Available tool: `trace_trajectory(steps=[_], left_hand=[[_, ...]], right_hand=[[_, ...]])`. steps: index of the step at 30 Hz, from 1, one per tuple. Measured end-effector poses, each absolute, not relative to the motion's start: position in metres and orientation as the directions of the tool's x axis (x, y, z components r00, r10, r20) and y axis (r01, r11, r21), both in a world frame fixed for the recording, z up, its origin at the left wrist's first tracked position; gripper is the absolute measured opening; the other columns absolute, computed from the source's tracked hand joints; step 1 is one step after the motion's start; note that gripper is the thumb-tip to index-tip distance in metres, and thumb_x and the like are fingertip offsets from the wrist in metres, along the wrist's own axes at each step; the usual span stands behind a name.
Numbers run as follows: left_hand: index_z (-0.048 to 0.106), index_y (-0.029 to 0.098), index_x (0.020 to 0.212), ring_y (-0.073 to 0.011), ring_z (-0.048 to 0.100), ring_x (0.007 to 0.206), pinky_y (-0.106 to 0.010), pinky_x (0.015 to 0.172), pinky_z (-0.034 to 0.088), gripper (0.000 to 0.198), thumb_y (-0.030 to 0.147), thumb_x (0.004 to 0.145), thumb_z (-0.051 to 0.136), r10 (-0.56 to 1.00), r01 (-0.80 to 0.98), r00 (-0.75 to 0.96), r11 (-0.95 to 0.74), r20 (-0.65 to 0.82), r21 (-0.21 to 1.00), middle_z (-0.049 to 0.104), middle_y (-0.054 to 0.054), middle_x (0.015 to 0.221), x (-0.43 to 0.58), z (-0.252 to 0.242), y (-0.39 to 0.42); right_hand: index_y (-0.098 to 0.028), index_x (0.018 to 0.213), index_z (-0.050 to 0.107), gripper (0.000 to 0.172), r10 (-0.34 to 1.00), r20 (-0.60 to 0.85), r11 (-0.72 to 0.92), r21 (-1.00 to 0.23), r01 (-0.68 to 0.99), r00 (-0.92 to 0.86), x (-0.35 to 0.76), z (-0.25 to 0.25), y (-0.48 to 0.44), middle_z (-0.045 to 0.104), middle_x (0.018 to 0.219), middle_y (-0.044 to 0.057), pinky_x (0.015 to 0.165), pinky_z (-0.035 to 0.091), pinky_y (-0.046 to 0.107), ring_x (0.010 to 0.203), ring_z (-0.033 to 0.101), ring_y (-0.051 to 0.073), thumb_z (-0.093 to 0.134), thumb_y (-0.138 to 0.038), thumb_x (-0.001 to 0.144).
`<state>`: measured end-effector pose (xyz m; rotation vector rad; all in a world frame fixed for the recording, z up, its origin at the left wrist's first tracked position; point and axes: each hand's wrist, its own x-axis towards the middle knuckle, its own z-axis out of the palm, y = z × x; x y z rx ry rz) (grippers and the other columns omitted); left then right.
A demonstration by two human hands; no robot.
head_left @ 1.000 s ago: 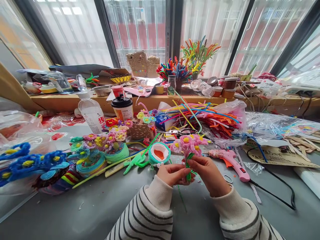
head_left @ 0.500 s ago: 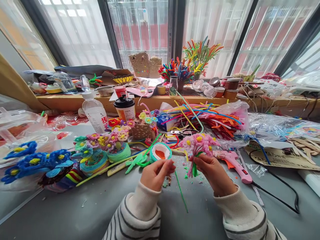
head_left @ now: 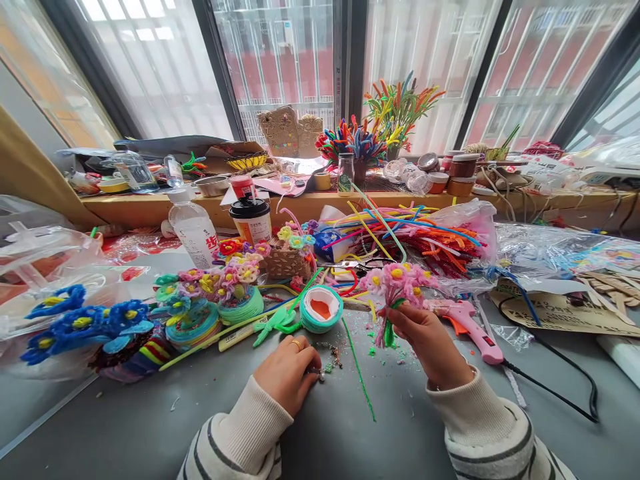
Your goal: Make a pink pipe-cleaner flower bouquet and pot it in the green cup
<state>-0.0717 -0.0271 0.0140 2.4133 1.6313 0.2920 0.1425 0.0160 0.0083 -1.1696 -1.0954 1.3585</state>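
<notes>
My right hand (head_left: 425,337) is closed round the stems of a small bunch of pink pipe-cleaner flowers (head_left: 397,277) with yellow centres, held upright above the grey table. My left hand (head_left: 290,373) rests low on the table with curled fingers. Its fingertips are at a beaded bracelet (head_left: 334,363), part of which is hidden behind them. Between the hands lies a green pipe cleaner (head_left: 359,373). Just behind my left hand stands a round teal-wrapped pot (head_left: 321,320) with a white and orange inside. A green pipe-cleaner piece (head_left: 273,323) lies left of it.
A pink glue gun (head_left: 470,327) and its black cord lie to the right. Finished flower pots (head_left: 193,323) and blue flowers (head_left: 85,327) stand left. Behind are a water bottle (head_left: 193,227), a cup (head_left: 251,220) and a heap of pipe cleaners (head_left: 430,233).
My left hand has moved down and left from beside the flowers to the bracelet on the table. My right hand still holds the bunch in nearly the same place.
</notes>
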Motion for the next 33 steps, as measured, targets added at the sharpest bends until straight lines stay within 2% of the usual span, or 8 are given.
trace_trajectory(steps=[7,11,14,18,22,28,30,33], left_hand=[[0.052,0.016,0.075,-0.018,0.049,0.075,-0.03,0.068,0.04,0.016,0.018,0.073,0.037,0.904,0.83,0.382,-0.427,0.191,0.359,0.057,-0.006,0.078,-0.083,0.015,-0.027],[0.056,0.019,0.082,-0.0205,0.048,0.081,-0.032,0.071,0.039,0.021,0.015,0.063,0.048,0.912,0.858,0.403,-0.408,0.084,0.311,0.057,-0.005,0.088,-0.084,0.016,-0.029],[0.056,0.019,0.07,-0.0199,0.049,0.076,-0.031,0.066,0.04,0.013,0.015,0.06,0.049,0.922,0.894,0.386,-0.37,-0.013,0.253,0.058,-0.005,0.08,-0.081,0.017,-0.029],[0.051,0.018,0.065,-0.017,0.05,0.068,-0.028,0.062,0.04,0.009,0.014,0.06,0.044,0.937,0.906,0.351,-0.341,0.006,0.251,0.057,-0.004,0.07,-0.083,0.019,-0.03],[0.047,0.019,0.066,-0.0145,0.05,0.062,-0.026,0.058,0.041,0.007,0.016,0.062,0.042,0.948,0.877,0.301,-0.318,0.104,0.361,0.054,-0.001,0.064,-0.097,0.029,-0.035],[0.04,0.021,0.069,-0.0108,0.052,0.047,-0.02,0.043,0.04,0.017,0.037,0.066,0.046,0.995,0.605,0.026,-0.092,0.096,0.791,0.045,0.004,0.06,-0.134,0.051,-0.044],[0.041,0.021,0.073,-0.0103,0.051,0.041,-0.021,0.039,0.038,0.025,0.043,0.064,0.049,0.997,0.592,-0.046,-0.024,0.064,0.805,0.046,0.004,0.063,-0.149,0.048,-0.041],[0.046,0.019,0.072,-0.0138,0.054,0.047,-0.025,0.048,0.043,0.026,0.044,0.063,0.048,0.991,0.739,-0.081,-0.009,0.102,0.673,0.051,0.001,0.063,-0.167,0.035,-0.031]], right_hand=[[-0.016,0.064,0.067,0.026,0.996,-0.067,-0.074,-0.992,-0.1,-0.065,0.142,0.008,0.016,0.041,0.056,-0.002,0.048,0.024,0.023,0.052,0.029,0.009,0.063,-0.042,0.057],[-0.016,0.064,0.067,0.027,0.994,-0.076,-0.082,-0.993,-0.082,-0.075,0.14,0.009,0.016,0.043,0.056,-0.001,0.048,0.024,0.023,0.052,0.029,0.009,0.064,-0.042,0.056],[-0.016,0.063,0.067,0.029,0.995,-0.077,-0.081,-0.994,-0.075,-0.063,0.139,0.009,0.016,0.046,0.058,-0.001,0.048,0.025,0.024,0.052,0.03,0.009,0.064,-0.043,0.054],[-0.016,0.064,0.067,0.029,0.995,-0.083,-0.087,-0.994,-0.068,-0.058,0.14,0.008,0.016,0.047,0.058,-0.001,0.049,0.025,0.024,0.052,0.029,0.009,0.064,-0.043,0.054],[-0.017,0.066,0.067,0.028,0.994,-0.079,-0.084,-0.994,-0.066,-0.07,0.14,0.007,0.016,0.047,0.059,-0.001,0.049,0.024,0.024,0.051,0.028,0.009,0.063,-0.043,0.056],[-0.017,0.063,0.067,0.028,0.995,-0.077,-0.082,-0.994,-0.067,-0.068,0.139,0.009,0.015,0.04,0.053,-0.003,0.048,0.022,0.023,0.051,0.028,0.009,0.063,-0.043,0.055],[-0.017,0.064,0.067,0.027,0.995,-0.077,-0.082,-0.994,-0.075,-0.068,0.139,0.009,0.015,0.039,0.054,-0.003,0.048,0.021,0.023,0.051,0.027,0.008,0.063,-0.043,0.055],[-0.018,0.066,0.067,0.025,0.993,-0.078,-0.086,-0.992,-0.089,-0.088,0.14,0.007,0.016,0.04,0.057,-0.003,0.049,0.021,0.023,0.052,0.027,0.008,0.063,-0.041,0.057]])
